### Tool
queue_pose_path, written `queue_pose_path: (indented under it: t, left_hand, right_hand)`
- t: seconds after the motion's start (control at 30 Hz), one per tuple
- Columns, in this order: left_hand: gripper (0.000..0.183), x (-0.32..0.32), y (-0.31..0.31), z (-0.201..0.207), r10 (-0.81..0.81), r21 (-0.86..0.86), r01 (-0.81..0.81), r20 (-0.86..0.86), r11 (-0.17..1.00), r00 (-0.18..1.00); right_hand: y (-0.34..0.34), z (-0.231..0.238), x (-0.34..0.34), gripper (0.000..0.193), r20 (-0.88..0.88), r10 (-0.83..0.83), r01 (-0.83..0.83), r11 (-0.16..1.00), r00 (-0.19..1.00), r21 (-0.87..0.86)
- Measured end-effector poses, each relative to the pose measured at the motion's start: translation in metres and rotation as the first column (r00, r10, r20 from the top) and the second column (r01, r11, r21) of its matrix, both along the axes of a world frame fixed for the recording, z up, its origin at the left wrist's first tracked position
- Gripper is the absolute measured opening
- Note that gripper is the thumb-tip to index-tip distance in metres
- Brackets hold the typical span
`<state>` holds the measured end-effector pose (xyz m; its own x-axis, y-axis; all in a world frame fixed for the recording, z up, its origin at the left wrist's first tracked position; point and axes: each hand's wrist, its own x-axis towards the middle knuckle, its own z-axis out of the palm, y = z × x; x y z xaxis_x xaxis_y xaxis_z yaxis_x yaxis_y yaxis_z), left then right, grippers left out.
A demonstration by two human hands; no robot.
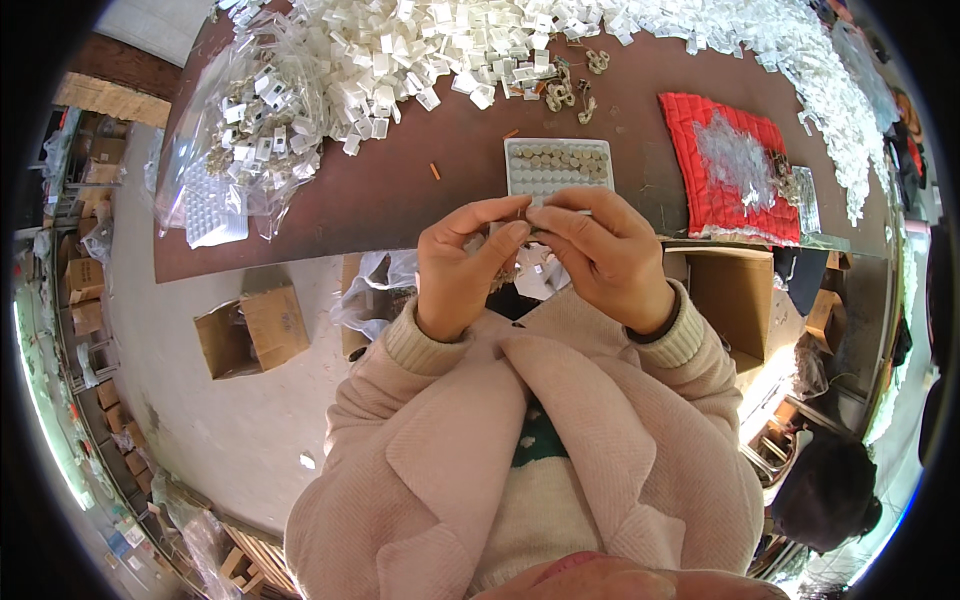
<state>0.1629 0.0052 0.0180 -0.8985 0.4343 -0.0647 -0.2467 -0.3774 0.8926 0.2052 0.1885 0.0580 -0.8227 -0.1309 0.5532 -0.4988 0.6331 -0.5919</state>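
Just in front of my chest, at the table's near edge, my two hands meet fingertip to fingertip. My left hand (462, 262) and my right hand (612, 262) are both closed in a pinch. Between them is a small part that the fingers mostly cover; its kind cannot be made out. Straight beyond the fingers lies a white tray (535, 182) with rows of round pockets. Small round greyish discs (560, 158) fill its upper rows. Some thin tangled strands (505, 275) and a pale piece show below the fingers.
White plastic pieces (390, 60) heap along the brown table's (400, 190) far side. A clear bag (265, 140) of parts lies left, a red quilted pad (690, 150) right. Coiled wires (560, 95) lie beyond the tray. Cardboard boxes (275, 325) stand on the floor.
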Motion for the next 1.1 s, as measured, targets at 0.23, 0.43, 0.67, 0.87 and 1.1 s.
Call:
queue_pose_path:
  t: [0.23,0.43,0.67,0.87,1.1]
  left_hand:
    - [0.032,0.002,-0.008,0.004,-0.017,-0.049,0.019,0.043,0.999,0.999]
    - [0.022,-0.051,-0.050,0.051,0.286,-0.226,-0.406,-0.424,0.885,0.859]
    - [0.021,-0.167,-0.114,0.107,-0.163,-0.051,-0.975,-0.986,0.217,0.015]
    - [0.019,-0.155,-0.023,0.026,-0.446,-0.534,-0.597,-0.842,0.599,0.305]
    - [0.026,-0.182,0.026,-0.024,-0.661,-0.716,-0.559,-0.662,0.419,0.352]
  right_hand:
    - [-0.015,-0.004,0.003,0.026,0.032,-0.097,0.098,0.995,0.995,-0.021]
    - [-0.016,-0.003,0.004,0.022,0.027,-0.139,0.141,0.979,0.990,-0.149]
    - [-0.007,-0.014,0.009,0.021,0.040,-0.163,0.167,0.971,0.986,-0.172]
    - [-0.002,-0.021,0.006,0.021,0.074,-0.116,0.128,0.974,0.990,-0.189]
    - [0.011,-0.024,0.013,0.022,0.084,-0.155,0.169,0.967,0.984,-0.189]
